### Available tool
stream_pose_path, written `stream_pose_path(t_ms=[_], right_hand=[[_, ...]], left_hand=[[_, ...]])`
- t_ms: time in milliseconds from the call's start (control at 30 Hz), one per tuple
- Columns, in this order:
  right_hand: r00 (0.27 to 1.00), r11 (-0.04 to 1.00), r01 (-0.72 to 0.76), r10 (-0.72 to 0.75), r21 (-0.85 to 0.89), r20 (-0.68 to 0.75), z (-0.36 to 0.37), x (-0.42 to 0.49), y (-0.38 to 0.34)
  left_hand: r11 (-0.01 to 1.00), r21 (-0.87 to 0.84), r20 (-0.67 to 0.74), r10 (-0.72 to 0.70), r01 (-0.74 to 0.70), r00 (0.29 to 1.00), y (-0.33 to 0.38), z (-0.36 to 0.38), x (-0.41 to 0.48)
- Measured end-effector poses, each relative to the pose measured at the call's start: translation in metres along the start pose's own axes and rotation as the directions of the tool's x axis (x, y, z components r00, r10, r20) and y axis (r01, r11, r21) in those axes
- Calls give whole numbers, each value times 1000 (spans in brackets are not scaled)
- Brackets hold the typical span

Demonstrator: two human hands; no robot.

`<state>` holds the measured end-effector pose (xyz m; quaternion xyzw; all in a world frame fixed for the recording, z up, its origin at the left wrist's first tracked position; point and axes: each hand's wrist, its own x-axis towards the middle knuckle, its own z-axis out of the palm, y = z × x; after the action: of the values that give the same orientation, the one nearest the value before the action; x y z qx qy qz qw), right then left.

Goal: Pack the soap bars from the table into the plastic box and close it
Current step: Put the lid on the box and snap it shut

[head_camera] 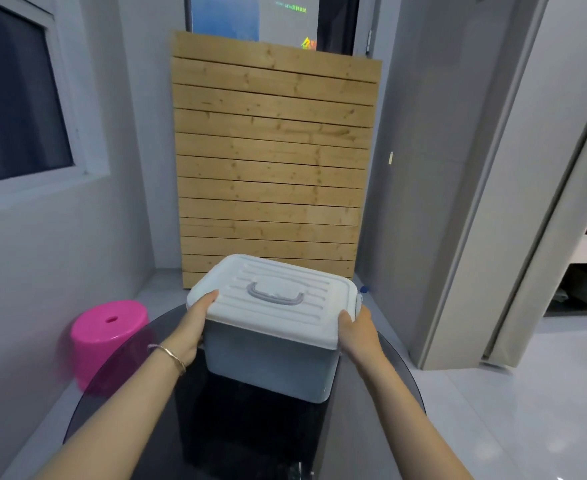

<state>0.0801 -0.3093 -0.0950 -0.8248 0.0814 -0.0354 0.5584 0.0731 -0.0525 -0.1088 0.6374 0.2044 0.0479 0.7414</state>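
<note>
A pale blue plastic box [267, 362] stands on a round dark glass table [250, 438], its white ribbed lid [274, 299] on top with a grey handle in the middle. My left hand [195, 327] grips the lid's left edge, thumb on top. My right hand [356, 332] grips the lid's right front corner. No soap bars are visible; the box's inside is hidden by the lid.
A pink plastic stool [106, 337] stands on the floor left of the table. A tall wooden slat panel [271, 161] leans against the wall behind the box. A sliding door frame [492, 202] is at the right, grey walls on the left.
</note>
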Motion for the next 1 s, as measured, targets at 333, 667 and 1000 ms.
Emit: stream_pose_path(t_ms=[333, 667, 1000], right_hand=[[984, 823, 179, -163, -540, 79, -10, 26, -23], [623, 549, 768, -520, -330, 584, 130, -1, -103], [593, 544, 768, -404, -338, 697, 167, 6, -100]], left_hand=[[973, -229, -181, -35, -8, 983, -30, -5, -58], [938, -342, 12, -50, 52, 999, -11, -36, -49], [948, -248, -155, 163, -198, 974, -8, -33, -47]])
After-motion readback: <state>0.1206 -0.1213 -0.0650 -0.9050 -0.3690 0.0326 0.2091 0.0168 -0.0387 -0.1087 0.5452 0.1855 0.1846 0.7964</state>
